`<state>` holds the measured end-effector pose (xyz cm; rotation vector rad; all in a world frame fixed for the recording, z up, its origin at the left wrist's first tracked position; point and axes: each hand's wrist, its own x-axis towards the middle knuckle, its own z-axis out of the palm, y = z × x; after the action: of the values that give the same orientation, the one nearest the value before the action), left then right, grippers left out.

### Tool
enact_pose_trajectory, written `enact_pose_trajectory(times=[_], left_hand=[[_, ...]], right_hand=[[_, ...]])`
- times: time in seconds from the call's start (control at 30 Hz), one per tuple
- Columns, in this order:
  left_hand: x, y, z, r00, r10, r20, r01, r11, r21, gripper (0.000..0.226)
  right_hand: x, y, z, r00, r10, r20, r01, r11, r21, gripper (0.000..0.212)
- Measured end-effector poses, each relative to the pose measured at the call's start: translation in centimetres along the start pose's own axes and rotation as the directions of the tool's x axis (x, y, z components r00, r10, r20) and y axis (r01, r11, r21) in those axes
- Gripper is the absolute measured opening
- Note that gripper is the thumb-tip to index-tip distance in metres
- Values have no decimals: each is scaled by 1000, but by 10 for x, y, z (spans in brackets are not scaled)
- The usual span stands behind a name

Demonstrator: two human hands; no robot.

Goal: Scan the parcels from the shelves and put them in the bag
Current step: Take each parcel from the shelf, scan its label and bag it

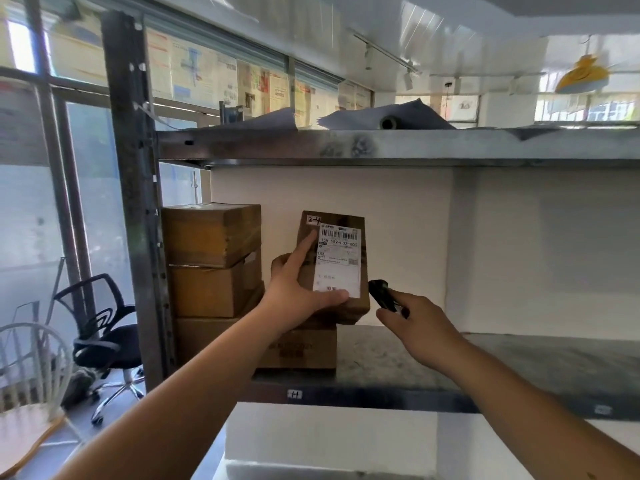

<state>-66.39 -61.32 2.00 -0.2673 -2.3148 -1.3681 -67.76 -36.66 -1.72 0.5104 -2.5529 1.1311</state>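
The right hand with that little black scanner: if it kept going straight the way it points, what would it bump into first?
Most likely the labelled parcel that the left hand holds tilted up. The right hand aims the scanner up and to the left, close beside the parcel's lower right corner. Depth is unclear, so it might pass just beside it.

Parcel label: "15H-159-L02-600", "L02"; handwritten tag "2-4". Shelf edge sticker: "H".

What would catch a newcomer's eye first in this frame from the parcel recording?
Centre frame, the left hand holds a brown parcel upright over the shelf, its white shipping label facing the camera. Just right of it, the right hand grips a black scanner aimed toward the parcel. Left of them, a stack of cardboard boxes stands against the shelf's upright post.
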Motion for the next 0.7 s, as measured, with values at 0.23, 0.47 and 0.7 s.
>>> enact_pose_trajectory(times=[0.23,0.47,0.7], left_hand=[[-12,-4,3,979,184,-83,-169,972,160,113],[-20,-18,28,928,331,-171,-262,906,332,110],[-14,-29,36,908,377,-183,-276,867,415,110]], right_hand=[[-6,6,-6,999,-15,34,14,1000,17,29],[-30,7,-20,995,-52,89,35,983,182,34],[-51,5,-41,963,-62,263,34,993,110,34]])
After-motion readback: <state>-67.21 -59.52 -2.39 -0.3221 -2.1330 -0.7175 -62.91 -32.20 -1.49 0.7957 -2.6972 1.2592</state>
